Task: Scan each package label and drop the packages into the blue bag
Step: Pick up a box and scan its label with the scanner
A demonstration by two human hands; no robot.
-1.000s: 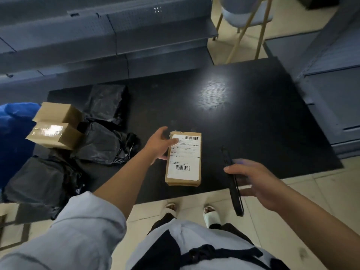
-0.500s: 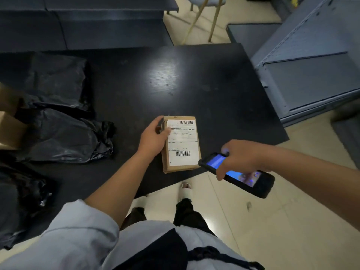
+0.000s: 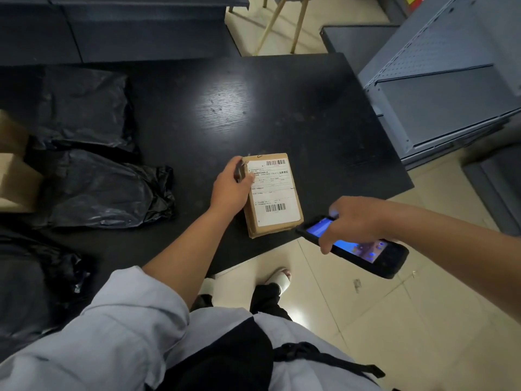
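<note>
A flat brown cardboard package (image 3: 272,197) with a white barcode label lies near the front edge of the black table (image 3: 282,108). My left hand (image 3: 231,187) grips its left edge, thumb on the label. My right hand (image 3: 355,221) holds a black handheld scanner (image 3: 366,246) with a lit blue screen, its front end close to the package's lower right corner. The blue bag is out of view.
Several black plastic mailer bags (image 3: 98,187) lie on the table's left half, and another (image 3: 33,277) sits at the lower left. Brown cardboard boxes (image 3: 14,182) show at the left edge. Grey metal shelving (image 3: 439,88) stands to the right; chair legs (image 3: 282,24) stand behind the table.
The scanner turned from edge-on to screen up and came close to the package. My left hand shifted to grip the package's left edge. The view swung right, losing the blue bag.
</note>
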